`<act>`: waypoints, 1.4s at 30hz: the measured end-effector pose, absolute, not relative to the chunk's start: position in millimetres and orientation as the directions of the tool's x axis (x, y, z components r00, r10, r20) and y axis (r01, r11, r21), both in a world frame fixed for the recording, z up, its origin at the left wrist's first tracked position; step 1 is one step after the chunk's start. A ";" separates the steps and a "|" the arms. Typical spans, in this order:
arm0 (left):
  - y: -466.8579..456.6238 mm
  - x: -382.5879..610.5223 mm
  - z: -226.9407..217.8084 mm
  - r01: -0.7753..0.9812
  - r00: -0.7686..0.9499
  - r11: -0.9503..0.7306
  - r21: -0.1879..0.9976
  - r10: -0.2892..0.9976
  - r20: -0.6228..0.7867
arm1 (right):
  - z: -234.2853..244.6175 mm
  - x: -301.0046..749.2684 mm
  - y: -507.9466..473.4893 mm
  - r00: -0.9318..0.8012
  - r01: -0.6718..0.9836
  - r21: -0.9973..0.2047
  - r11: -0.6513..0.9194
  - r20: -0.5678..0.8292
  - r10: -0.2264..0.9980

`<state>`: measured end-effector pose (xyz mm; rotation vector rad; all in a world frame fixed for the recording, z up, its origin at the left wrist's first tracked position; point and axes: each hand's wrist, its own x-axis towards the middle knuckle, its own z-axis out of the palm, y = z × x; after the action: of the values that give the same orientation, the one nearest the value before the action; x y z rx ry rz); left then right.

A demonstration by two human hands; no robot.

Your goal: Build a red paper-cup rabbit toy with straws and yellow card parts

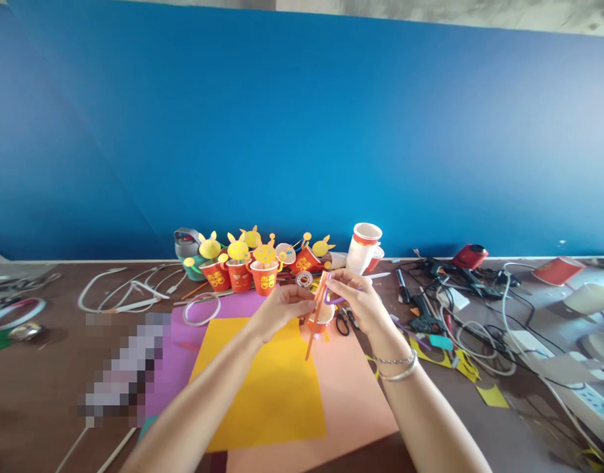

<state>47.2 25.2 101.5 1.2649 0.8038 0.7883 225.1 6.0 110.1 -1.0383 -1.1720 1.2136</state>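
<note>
Purple paper (176,368) lies at the left, partly under a yellow sheet (277,368); behind stand red cups (265,279) with yellow rabbit-eared faces (238,248). Next, the left hand (284,307) pinches an orange strip (313,338), which slants in front of a paper cup (327,316). Fingertips of the right hand (358,299) grip the strip's upper end beside a purple loop (334,302), black scissors (346,320) just below. Farther right lie a black glue gun (424,322) and a tipped red cup (558,270).

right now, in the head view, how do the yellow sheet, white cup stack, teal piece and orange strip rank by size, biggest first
1. Yellow sheet
2. White cup stack
3. Unranked: orange strip and teal piece; the strip looks longer but much thinner.
</note>
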 end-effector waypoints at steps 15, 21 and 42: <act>12.3 42.4 88.1 -0.241 0.543 -0.339 0.909 0.729 0.416 | 112.4 226.4 7.8 -0.028 -0.451 -0.893 -0.010 0.003 1.000; 14.6 46.8 90.2 -0.151 0.371 -0.537 0.830 0.747 0.551 | 108.1 220.6 7.0 -0.081 -0.404 -0.914 -0.020 0.014 0.997; 14.5 49.4 100.7 -0.225 0.438 -0.057 0.973 0.886 0.153 | 116.1 217.8 -2.2 -0.196 -0.304 -0.953 -0.015 0.048 0.979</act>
<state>49.4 14.5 100.7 1.3191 0.6598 1.0226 217.8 -2.2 116.1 -0.8622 -1.1242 1.4723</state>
